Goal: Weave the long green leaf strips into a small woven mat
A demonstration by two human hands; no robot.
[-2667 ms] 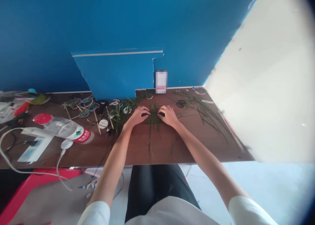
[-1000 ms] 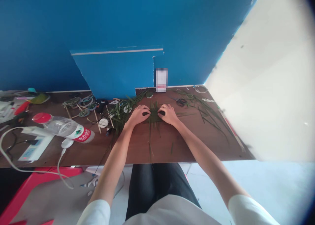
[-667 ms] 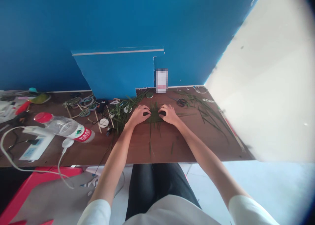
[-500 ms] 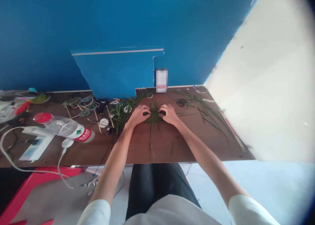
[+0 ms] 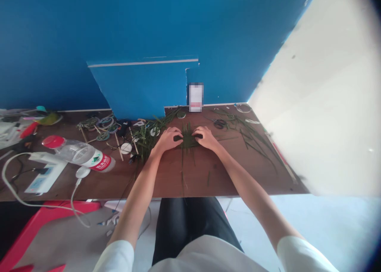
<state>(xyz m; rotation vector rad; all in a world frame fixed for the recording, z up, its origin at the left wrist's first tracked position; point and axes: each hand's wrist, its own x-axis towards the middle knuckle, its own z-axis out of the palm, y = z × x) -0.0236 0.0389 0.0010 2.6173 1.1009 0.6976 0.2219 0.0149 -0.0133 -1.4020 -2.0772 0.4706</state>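
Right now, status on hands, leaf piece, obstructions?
Left hand, right hand at opposite edges of green leaf piece; grip unclear. Scissors farther right, seemingly out of the way.

Blocky blur masks the white card (image 5: 196,97). The leaves (image 5: 188,140) between the left hand (image 5: 169,140) and right hand (image 5: 206,138) are too small and dark to tell whether either grips them. The bottom edge cuts off the sleeves (image 5: 117,257).

We get soft light, brightest at R: smooth white wall (image 5: 312,105) & pale bluish flat floor (image 5: 333,224) near washed out; smooth blue wall (image 5: 59,46) dims toward L. R corners black; thin green leaf strips (image 5: 187,140) blurry.
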